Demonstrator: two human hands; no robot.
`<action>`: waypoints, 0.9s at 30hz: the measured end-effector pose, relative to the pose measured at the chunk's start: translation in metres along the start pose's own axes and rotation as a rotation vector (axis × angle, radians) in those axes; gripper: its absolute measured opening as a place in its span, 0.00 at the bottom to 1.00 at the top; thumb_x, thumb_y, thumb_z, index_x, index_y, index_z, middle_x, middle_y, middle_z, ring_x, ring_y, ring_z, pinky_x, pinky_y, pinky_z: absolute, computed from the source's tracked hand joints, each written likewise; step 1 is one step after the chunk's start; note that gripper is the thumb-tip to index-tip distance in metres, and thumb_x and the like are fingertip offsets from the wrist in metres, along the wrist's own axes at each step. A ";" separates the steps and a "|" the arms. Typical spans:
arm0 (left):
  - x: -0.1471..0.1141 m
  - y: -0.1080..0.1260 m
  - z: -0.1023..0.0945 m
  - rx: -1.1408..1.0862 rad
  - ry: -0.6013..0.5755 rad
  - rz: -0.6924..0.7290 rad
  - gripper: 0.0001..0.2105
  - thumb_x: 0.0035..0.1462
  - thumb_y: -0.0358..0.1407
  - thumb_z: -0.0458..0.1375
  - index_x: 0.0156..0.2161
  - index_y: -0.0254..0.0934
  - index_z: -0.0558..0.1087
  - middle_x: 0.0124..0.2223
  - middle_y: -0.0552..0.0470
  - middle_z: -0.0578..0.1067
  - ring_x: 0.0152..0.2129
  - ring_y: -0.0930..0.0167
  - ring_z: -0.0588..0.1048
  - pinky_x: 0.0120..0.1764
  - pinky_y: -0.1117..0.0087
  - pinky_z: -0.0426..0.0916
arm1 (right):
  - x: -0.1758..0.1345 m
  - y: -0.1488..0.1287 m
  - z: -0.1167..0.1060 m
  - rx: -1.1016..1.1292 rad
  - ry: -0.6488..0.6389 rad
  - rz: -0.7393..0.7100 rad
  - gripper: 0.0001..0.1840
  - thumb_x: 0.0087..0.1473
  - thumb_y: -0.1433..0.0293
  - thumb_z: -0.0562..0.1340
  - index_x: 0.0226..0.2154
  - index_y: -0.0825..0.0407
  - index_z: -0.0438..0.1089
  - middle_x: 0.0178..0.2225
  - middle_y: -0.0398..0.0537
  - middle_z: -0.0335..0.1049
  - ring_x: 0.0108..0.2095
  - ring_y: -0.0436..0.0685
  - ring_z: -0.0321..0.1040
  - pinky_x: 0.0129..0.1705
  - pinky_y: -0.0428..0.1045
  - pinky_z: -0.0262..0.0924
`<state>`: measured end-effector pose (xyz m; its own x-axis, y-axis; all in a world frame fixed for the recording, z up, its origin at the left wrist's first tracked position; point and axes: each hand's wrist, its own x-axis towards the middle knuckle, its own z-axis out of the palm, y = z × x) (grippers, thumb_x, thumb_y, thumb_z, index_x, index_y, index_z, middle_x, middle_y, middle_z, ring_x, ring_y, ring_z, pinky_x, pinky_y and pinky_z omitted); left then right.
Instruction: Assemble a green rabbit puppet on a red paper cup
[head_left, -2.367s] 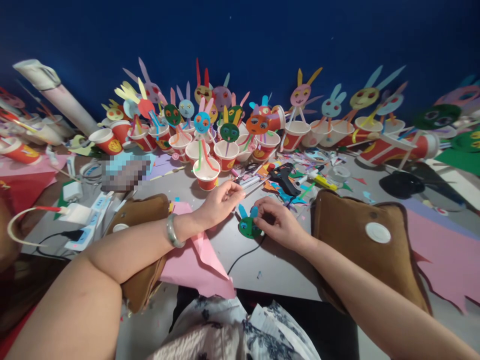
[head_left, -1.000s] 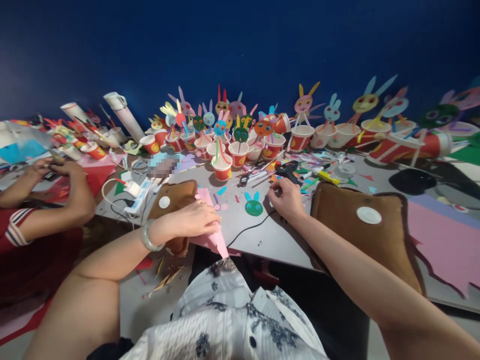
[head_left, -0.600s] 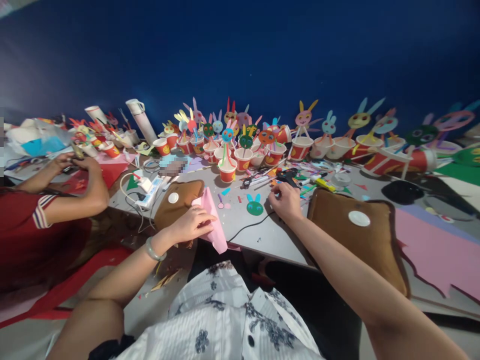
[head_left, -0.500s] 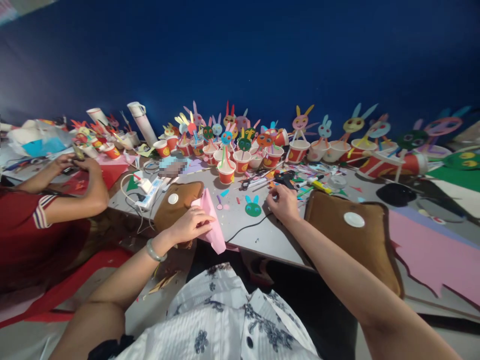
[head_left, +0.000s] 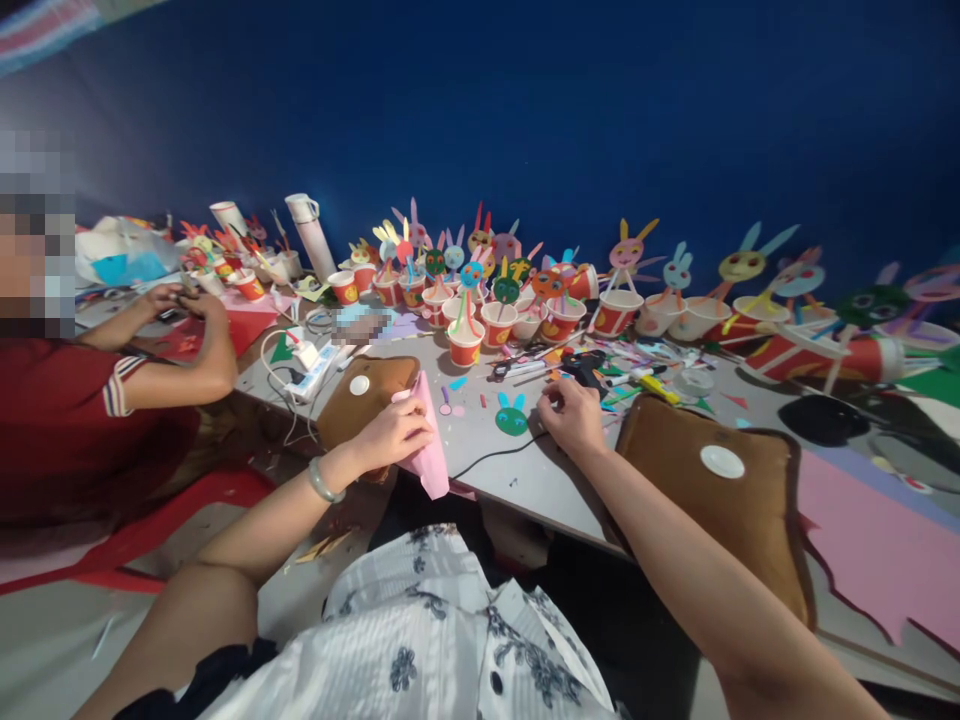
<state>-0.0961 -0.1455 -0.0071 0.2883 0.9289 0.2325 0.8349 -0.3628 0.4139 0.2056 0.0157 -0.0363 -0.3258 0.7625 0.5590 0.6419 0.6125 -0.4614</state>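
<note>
My left hand point(head_left: 397, 432) is closed on a folded sheet of pink paper point(head_left: 429, 455) at the table's front edge. A brown cushion-like pad point(head_left: 352, 410) with a white disc lies beside and behind that hand. My right hand point(head_left: 576, 415) rests on the table with its fingers curled together; what they hold, if anything, is hidden. Just behind it lies a black glue gun point(head_left: 585, 368), and a black cord point(head_left: 495, 456) runs leftward from near the hand. Left of my right hand, a green paper rabbit head with blue ears point(head_left: 511, 418) lies flat.
Red and white paper cups point(head_left: 465, 348) bearing paper rabbits stand along the back. A second brown pad point(head_left: 697, 510) and pink sheet point(head_left: 862, 540) lie at right. A white power strip point(head_left: 311, 375) sits at left. A co-worker in a red shirt point(head_left: 60, 430) works at far left.
The view has swung left, bringing the co-worker's head into the picture. My left hand still grips the pink paper, and my right hand stays in nearly the same place.
</note>
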 end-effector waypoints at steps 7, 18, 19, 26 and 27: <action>0.020 0.012 -0.016 0.146 -0.156 0.077 0.11 0.64 0.35 0.53 0.34 0.35 0.76 0.43 0.45 0.79 0.42 0.65 0.75 0.51 0.61 0.65 | 0.000 -0.001 0.000 0.023 -0.009 0.005 0.01 0.47 0.69 0.58 0.26 0.49 0.65 0.24 0.44 0.70 0.26 0.56 0.65 0.40 0.55 0.55; 0.042 0.026 -0.011 0.405 -0.259 0.031 0.14 0.66 0.35 0.50 0.47 0.34 0.76 0.41 0.44 0.75 0.36 0.65 0.74 0.38 0.64 0.67 | 0.001 0.002 -0.001 0.045 -0.007 0.021 0.02 0.47 0.69 0.57 0.27 0.50 0.65 0.24 0.45 0.70 0.25 0.56 0.65 0.38 0.54 0.57; 0.043 0.027 -0.008 0.424 -0.264 0.034 0.14 0.67 0.36 0.49 0.45 0.34 0.77 0.40 0.44 0.74 0.35 0.66 0.74 0.38 0.64 0.67 | 0.001 0.002 -0.002 0.047 -0.008 0.022 0.02 0.47 0.70 0.57 0.27 0.50 0.65 0.24 0.45 0.70 0.25 0.56 0.65 0.38 0.54 0.57; 0.045 0.025 0.002 0.432 -0.233 0.071 0.16 0.69 0.38 0.47 0.49 0.34 0.75 0.41 0.45 0.71 0.35 0.68 0.72 0.39 0.65 0.66 | 0.002 0.002 -0.002 0.057 -0.023 0.036 0.01 0.46 0.70 0.58 0.26 0.50 0.65 0.23 0.45 0.70 0.23 0.55 0.64 0.37 0.54 0.57; 0.045 0.025 0.002 0.432 -0.228 0.077 0.16 0.69 0.38 0.47 0.49 0.34 0.75 0.41 0.45 0.71 0.35 0.68 0.72 0.39 0.65 0.66 | 0.002 0.002 -0.002 0.059 -0.027 0.038 0.01 0.46 0.70 0.58 0.26 0.50 0.65 0.23 0.44 0.70 0.23 0.55 0.64 0.36 0.53 0.57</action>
<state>-0.0613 -0.1125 0.0116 0.4121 0.9107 0.0293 0.9111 -0.4119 -0.0112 0.2078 0.0183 -0.0350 -0.3211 0.7902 0.5220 0.6123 0.5937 -0.5221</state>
